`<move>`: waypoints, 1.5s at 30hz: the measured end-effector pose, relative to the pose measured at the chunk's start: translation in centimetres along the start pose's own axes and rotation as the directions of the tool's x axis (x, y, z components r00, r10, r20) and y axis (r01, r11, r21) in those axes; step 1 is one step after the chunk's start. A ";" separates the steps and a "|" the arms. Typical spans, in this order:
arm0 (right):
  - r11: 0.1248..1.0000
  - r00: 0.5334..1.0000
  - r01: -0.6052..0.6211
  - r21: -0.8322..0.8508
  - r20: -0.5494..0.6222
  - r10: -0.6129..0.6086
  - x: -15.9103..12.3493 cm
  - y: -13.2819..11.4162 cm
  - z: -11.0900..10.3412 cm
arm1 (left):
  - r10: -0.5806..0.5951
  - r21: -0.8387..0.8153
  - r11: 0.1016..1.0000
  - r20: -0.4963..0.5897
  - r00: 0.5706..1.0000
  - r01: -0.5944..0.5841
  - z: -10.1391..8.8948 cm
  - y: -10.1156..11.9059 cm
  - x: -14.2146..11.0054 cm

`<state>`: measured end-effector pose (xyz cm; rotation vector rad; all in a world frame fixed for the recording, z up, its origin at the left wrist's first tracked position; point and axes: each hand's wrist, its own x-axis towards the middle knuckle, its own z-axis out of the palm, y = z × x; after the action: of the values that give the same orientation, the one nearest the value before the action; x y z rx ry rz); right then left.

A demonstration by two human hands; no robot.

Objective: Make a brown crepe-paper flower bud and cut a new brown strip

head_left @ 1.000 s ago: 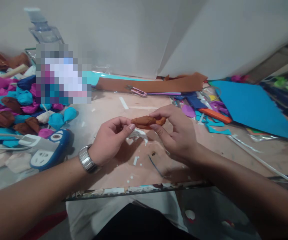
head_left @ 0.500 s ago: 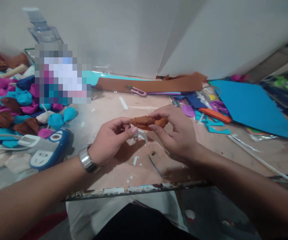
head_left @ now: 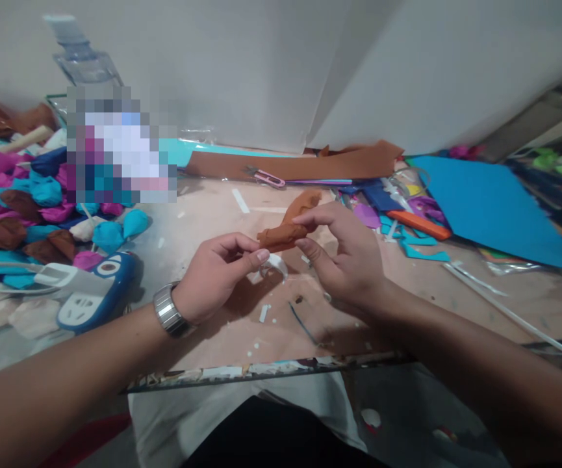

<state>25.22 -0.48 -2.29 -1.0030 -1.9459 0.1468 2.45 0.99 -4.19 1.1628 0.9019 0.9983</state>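
Observation:
Between my two hands is a rolled, crinkled brown strip of paper (head_left: 284, 235), held above the table. My left hand (head_left: 219, 265), with a metal watch (head_left: 168, 309) on the wrist, pinches its left end between thumb and fingers. My right hand (head_left: 346, 253) is closed on the right part, thumb below and fingers above. A loose, wavy end of the strip sticks up and away behind the right fingertips. Just under the left fingertips a clear ring that looks like a tape roll (head_left: 275, 266) lies on the table.
Left stand bunched brown, blue and pink paper pieces (head_left: 47, 188) and a blue-and-white power strip (head_left: 98, 292). At the back lie a flat brown sheet (head_left: 319, 168) and pink thread snips (head_left: 268, 177). Rightward are an orange cutter (head_left: 420, 225) and a blue sheet (head_left: 495, 208).
The strip's right end, earlier folded close under my right fingers, now stands up and away from me. My right fingers have shifted slightly on the strip; my left hand stays nearly in place.

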 end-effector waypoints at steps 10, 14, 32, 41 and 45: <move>0.997 0.997 0.072 0.013 0.004 -0.072 0.2 0.2 0.1 | 0.074 -0.025 0.997 0.038 0.997 -0.073 -0.7 -0.3 0.0; 0.996 0.996 0.087 0.012 -0.021 -0.086 0.2 0.3 0.2 | 0.081 -0.006 0.997 0.015 0.997 -0.081 -0.6 -0.4 0.1; 0.997 0.994 0.073 -0.002 0.080 -0.072 0.0 0.1 0.1 | -0.020 0.040 0.999 0.016 1.000 0.019 -0.9 -0.8 0.4; 0.985 0.981 0.172 -0.017 0.094 -0.170 0.1 -0.2 -0.1 | -0.059 0.012 0.998 0.031 0.998 0.059 -0.9 -0.6 0.3; 0.982 0.978 0.186 -0.016 0.096 -0.184 0.0 -0.2 0.0 | -0.063 -0.039 0.997 0.038 0.997 0.065 -0.8 -0.5 0.5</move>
<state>25.15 -0.61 -2.20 -0.8380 -2.1205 0.0658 1.95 1.65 -4.90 1.1086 0.8813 0.9364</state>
